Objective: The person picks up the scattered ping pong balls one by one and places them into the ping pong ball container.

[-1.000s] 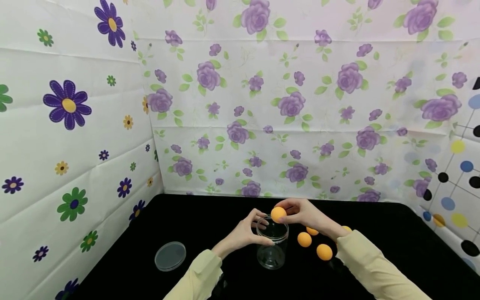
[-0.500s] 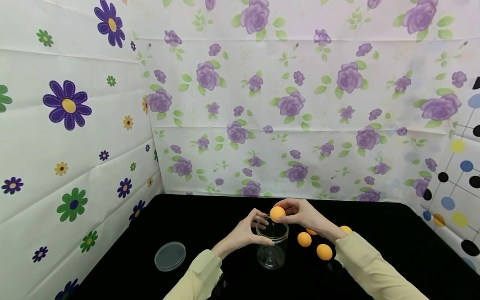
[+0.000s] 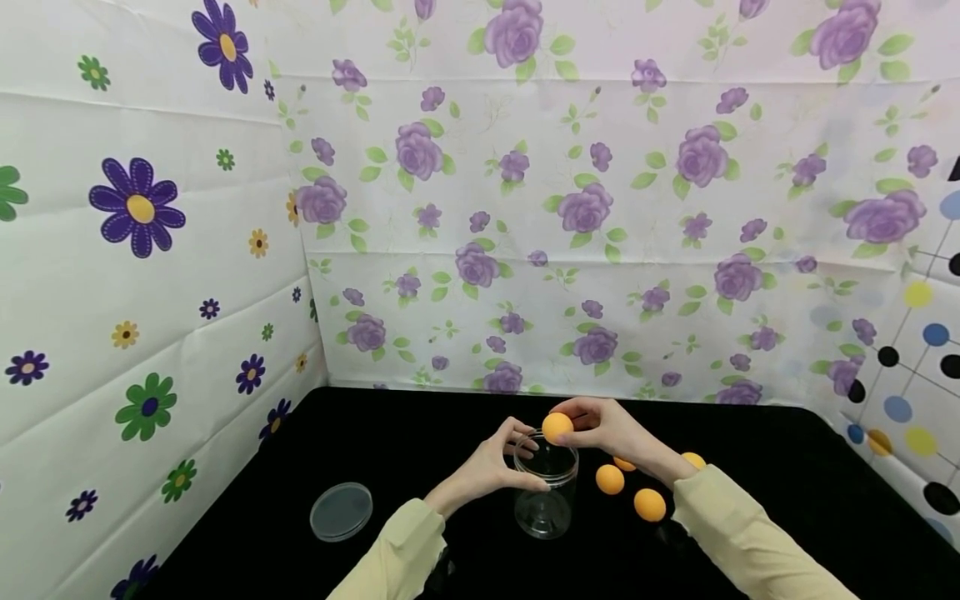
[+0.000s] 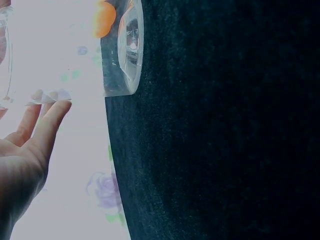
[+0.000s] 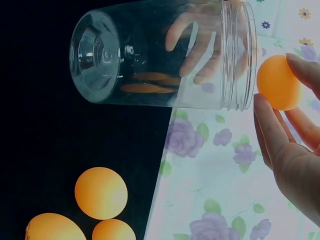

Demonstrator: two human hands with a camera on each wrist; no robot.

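A clear screw-neck jar (image 3: 543, 512) stands upright on the black tabletop. My left hand (image 3: 489, 465) holds it near the rim, thumb on the near side and fingers round the far side. My right hand (image 3: 613, 429) pinches an orange ping-pong ball (image 3: 557, 428) between thumb and fingers, just over the jar's mouth. In the right wrist view this ball (image 5: 279, 82) is right outside the jar's (image 5: 150, 55) threaded neck, and left-hand fingers show through the wall. Orange streaks on the jar there look like reflections. The left wrist view shows part of the left hand (image 4: 25, 165).
Several loose orange balls lie right of the jar, among them a near ball (image 3: 649, 505) and another ball (image 3: 610, 479); one sits partly behind the right forearm. A round translucent lid (image 3: 341, 512) lies flat at left. Flower-printed sheets (image 3: 450, 333) wall the black table (image 3: 420, 425).
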